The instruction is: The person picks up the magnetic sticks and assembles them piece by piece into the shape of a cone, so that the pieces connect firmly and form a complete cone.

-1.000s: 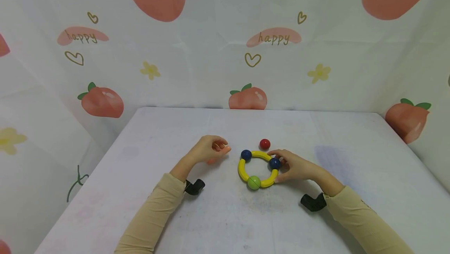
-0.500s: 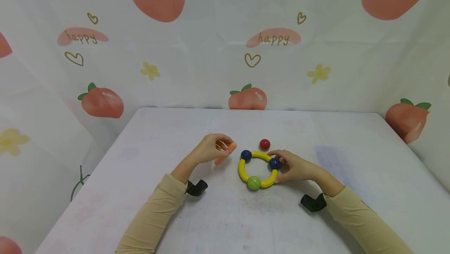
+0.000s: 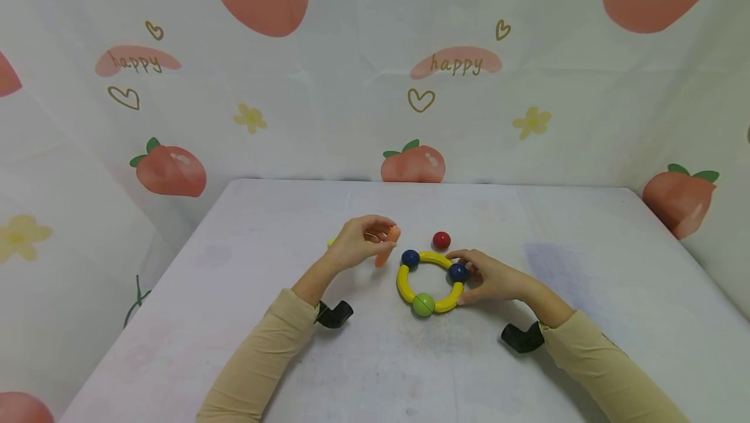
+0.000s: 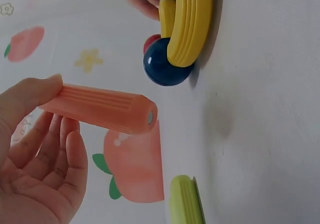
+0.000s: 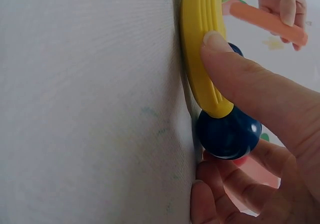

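My left hand pinches an orange magnetic rod near one end, and a shiny disc shows on the rod's other end. It is held up off the table, left of a ring of curved yellow magnetic rods joined by two blue balls and a green ball. The ring lies on the table. My right hand holds the ring's right side: the thumb presses on a yellow curved rod, and the fingers curl by the blue ball.
Just behind the ring sits a loose red ball. A yellow-green rod lies on the table, mostly hidden behind the left hand in the head view. A printed cloth hangs behind the table.
My left hand has moved right and slightly away, tipping the orange rod more upright and bringing it closer to the ring. The yellow-green rod now peeks out behind it. My right hand stays put.
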`<state>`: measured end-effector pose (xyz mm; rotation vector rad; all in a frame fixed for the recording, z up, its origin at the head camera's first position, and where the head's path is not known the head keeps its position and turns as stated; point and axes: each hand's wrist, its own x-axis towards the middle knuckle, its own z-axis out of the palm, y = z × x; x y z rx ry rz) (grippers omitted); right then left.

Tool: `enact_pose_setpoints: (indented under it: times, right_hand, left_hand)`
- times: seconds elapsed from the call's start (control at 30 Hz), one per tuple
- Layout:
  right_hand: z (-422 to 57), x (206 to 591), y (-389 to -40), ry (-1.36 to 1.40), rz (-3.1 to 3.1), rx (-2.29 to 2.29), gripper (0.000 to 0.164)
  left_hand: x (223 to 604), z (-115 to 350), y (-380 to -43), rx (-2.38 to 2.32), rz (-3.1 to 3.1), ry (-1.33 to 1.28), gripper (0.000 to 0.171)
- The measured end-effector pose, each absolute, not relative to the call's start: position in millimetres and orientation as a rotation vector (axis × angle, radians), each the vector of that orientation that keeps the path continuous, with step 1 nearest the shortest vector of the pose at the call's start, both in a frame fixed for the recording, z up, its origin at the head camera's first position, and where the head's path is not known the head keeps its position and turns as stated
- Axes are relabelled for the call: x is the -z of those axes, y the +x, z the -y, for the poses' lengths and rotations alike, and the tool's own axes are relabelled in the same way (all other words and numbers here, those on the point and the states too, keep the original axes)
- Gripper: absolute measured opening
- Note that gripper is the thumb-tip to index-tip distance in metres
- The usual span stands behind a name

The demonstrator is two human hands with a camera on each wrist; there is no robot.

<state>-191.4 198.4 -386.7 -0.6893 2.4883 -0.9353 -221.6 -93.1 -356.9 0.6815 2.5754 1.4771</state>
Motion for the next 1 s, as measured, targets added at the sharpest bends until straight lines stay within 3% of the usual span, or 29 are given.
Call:
enact_pose_setpoints:
  times: [0.4, 1.0]
  right_hand:
    - [-197.8, 386.3, -191.3, -0.681, -2.484, 0.932, 0.081]
    - [-197.7, 385.5, -190.9, -0.687, -2.480, 0.935, 0.081]
  left_hand:
    - [353.7, 83.9, -221.4, -1.647, -2.513, 0.740, 0.028]
    - [350.2, 65.2, -228.0, -1.694, -2.502, 0.724, 0.031]
